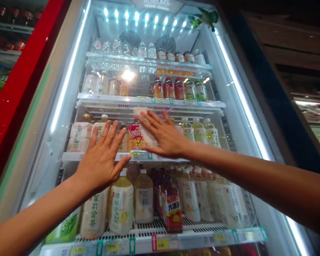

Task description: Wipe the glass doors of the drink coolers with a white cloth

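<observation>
The glass door of an upright drinks fridge stands in front of me, bottles showing through it. My left hand lies flat on or close to the glass, fingers spread, with nothing in it. To its right, my right hand presses a pale cloth against the door with its fingers stretched out. Part of the cloth is hidden under the palm and fingers. Behind the cloth, a red-labelled iced tea bottle shows partly.
Several tea bottles stand on the lower shelf, above a price strip. Smaller bottles fill shelves higher up. A bright light strip runs down the right side. At the left is a red frame of another cooler.
</observation>
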A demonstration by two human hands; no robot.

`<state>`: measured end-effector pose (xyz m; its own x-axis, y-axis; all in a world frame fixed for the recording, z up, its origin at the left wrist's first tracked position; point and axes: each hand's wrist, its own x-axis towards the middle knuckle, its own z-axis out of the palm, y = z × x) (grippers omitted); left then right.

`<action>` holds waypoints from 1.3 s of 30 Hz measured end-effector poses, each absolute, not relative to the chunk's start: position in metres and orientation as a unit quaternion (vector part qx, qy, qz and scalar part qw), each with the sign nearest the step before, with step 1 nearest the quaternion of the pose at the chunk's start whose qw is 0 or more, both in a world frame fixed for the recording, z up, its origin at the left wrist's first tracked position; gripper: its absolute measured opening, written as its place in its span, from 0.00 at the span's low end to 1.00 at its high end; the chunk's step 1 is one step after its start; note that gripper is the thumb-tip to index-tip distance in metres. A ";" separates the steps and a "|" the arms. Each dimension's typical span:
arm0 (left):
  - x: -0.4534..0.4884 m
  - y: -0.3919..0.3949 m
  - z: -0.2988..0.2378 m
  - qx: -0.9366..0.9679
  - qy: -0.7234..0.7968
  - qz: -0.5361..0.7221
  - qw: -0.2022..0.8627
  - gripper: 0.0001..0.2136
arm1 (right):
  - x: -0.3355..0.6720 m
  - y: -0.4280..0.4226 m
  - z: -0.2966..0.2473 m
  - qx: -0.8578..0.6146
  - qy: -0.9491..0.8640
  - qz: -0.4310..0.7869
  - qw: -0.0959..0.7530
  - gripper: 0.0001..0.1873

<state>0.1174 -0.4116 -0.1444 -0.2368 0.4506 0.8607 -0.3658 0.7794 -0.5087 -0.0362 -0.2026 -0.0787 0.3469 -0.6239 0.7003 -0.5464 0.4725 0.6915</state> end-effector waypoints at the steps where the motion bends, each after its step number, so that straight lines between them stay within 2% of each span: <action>1: 0.113 -0.406 -0.144 -0.033 -0.713 0.333 0.616 0.34 | -0.043 -0.193 -0.076 0.470 -0.601 0.007 0.646 0.49; 3: 0.103 -0.394 -0.143 -0.042 -0.711 0.336 0.616 0.33 | -0.056 -0.174 -0.078 0.433 -0.628 0.031 0.646 0.49; 8: 0.078 -0.364 -0.138 -0.075 -0.722 0.317 0.610 0.34 | -0.091 -0.116 -0.108 0.485 -0.593 -0.066 0.639 0.53; 13: 0.056 -0.336 -0.137 -0.099 -0.728 0.301 0.608 0.35 | -0.125 -0.070 -0.105 0.376 -0.658 0.033 0.651 0.49; 19: 0.040 -0.315 -0.138 -0.100 -0.732 0.311 0.597 0.35 | -0.118 -0.075 -0.120 0.469 -0.615 -0.039 0.633 0.53; 23: 0.038 -0.315 -0.139 -0.098 -0.736 0.307 0.595 0.34 | -0.131 -0.066 -0.103 0.384 -0.653 0.063 0.650 0.49; 25: 0.039 -0.318 -0.141 -0.097 -0.736 0.305 0.596 0.34 | -0.127 -0.069 -0.107 0.378 -0.650 0.082 0.654 0.50; 30: 0.050 -0.331 -0.150 -0.093 -0.738 0.302 0.597 0.35 | -0.098 -0.091 -0.146 0.518 -0.594 -0.037 0.615 0.57; 35: 0.077 -0.346 -0.179 -0.061 -0.747 0.292 0.594 0.34 | -0.093 -0.109 -0.159 0.394 -0.633 0.102 0.659 0.49; 37: 0.089 -0.352 -0.201 -0.048 -0.751 0.280 0.597 0.35 | -0.081 -0.124 -0.182 0.434 -0.611 0.081 0.657 0.52; 39: 0.099 -0.358 -0.227 -0.041 -0.758 0.262 0.596 0.36 | -0.062 -0.141 -0.215 0.529 -0.564 -0.003 0.634 0.54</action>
<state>0.0994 -0.3583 -0.2272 -0.2856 0.3737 0.8825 -0.2505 0.8597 -0.4452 -0.0625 -0.1409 -0.2149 0.3646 -0.6005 0.7117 -0.5931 0.4394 0.6747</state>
